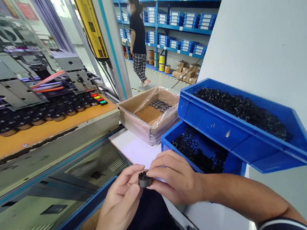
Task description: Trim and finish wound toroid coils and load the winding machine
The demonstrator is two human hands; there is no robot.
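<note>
A small dark ring-shaped part [144, 181], grey around its side with black teeth on top, is held between both hands in front of my body. My left hand [121, 199] pinches it from the left with thumb and fingers. From the right, my right hand [175, 177] grips its rim and top with fingertips and thumb. Just beyond the hands sits a lower blue bin [167, 140] with loose black rings [191, 148] inside. Fingers cover part of the held piece.
An upper blue bin [210, 118] full of black parts rests over the lower one. Left of it stands a plastic-lined carton [138, 128] with grey rings. A machine with an orange ledge [67, 124] runs along my left. A person [138, 36] is near the shelves [184, 28].
</note>
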